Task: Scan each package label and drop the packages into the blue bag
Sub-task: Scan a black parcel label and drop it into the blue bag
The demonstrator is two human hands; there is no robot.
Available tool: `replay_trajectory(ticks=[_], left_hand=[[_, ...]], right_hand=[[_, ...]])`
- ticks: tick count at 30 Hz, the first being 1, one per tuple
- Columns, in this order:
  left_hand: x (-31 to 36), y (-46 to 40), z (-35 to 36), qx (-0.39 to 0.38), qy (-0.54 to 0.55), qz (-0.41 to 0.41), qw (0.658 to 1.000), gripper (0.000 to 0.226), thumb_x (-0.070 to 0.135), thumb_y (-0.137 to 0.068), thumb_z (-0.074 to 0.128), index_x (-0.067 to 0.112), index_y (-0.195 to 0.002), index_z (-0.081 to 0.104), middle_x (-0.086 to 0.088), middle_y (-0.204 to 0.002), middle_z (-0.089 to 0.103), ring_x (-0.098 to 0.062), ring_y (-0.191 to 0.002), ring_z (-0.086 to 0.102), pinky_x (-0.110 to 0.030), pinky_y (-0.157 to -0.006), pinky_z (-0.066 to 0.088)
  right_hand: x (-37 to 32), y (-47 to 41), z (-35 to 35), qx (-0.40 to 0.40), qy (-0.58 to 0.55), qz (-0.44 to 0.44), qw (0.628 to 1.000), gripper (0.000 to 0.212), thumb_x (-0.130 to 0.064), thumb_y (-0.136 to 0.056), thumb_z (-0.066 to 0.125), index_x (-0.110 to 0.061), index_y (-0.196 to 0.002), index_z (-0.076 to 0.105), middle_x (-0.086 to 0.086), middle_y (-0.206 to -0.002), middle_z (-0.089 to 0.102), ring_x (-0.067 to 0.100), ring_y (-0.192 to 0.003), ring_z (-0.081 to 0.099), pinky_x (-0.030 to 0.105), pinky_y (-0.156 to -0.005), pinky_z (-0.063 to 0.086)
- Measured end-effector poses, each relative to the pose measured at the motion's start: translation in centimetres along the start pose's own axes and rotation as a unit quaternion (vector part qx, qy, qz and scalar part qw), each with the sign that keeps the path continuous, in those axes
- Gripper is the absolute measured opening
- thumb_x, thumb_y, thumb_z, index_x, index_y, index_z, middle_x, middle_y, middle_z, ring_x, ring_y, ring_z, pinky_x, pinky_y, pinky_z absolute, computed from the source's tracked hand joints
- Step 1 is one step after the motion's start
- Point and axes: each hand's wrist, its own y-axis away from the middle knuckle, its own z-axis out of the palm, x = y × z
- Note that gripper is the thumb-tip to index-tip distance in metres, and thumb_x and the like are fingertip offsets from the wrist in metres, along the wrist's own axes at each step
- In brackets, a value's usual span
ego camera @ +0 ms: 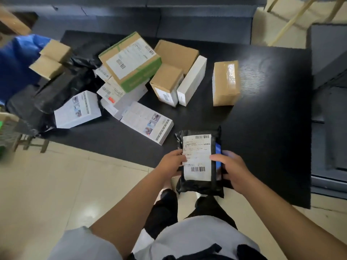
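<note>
Both hands (171, 162) (231, 170) hold black labelled package (199, 184) over black table (272, 128)

I count five brown cardboard boxes on the counter (272, 128): two small ones (54, 57) by the blue bag (16, 62), a green-edged one (131, 61), one (169, 79) beside the single plain white box (191, 81), and one taped (226, 83). Two white picture-printed boxes (78, 109). One black mailer (199, 162) in my two hands
</note>
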Motion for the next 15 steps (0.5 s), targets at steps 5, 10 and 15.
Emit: replay_trajectory(ticks=[5, 10, 15], left_hand=[[-0.6, 3.5, -2.8, 0.052, 0.007, 0.041, 0.998, 0.036, 0.001, -0.098, 0.052, 0.024, -0.122, 0.068, 0.008, -0.106, 0.075, -0.010, -0.094, 0.069, -0.022, -0.064, 0.054], [-2.3, 7.3, -7.3, 0.106, 0.069, 0.092, 0.988, 0.026, 0.009, -0.098, 0.061, 0.020, -0.119, 0.071, 0.009, -0.102, 0.078, -0.009, -0.095, 0.073, -0.024, -0.069, 0.059], [-4.6, 10.7, -14.8, 0.202, 0.159, 0.122, 0.959, 0.015, 0.011, -0.094, 0.070, 0.012, -0.109, 0.073, 0.000, -0.098, 0.079, -0.017, -0.094, 0.075, -0.032, -0.071, 0.062]], right_hand=[[-0.2, 1.4, 2.4, -0.036, 0.011, -0.017, 0.999, 0.025, -0.017, -0.092, 0.071, -0.019, -0.116, 0.069, 0.003, -0.096, 0.080, 0.033, -0.092, 0.076, 0.047, -0.078, 0.061], [-0.4, 3.2, 6.1, -0.077, 0.016, -0.039, 0.996, 0.033, -0.017, -0.090, 0.072, -0.022, -0.122, 0.068, 0.002, -0.108, 0.078, 0.023, -0.095, 0.076, 0.046, -0.085, 0.062], [-2.9, 5.6, 14.3, -0.158, 0.054, -0.082, 0.983, 0.034, -0.012, -0.090, 0.071, -0.020, -0.124, 0.068, 0.003, -0.113, 0.077, 0.024, -0.102, 0.075, 0.046, -0.088, 0.059]])
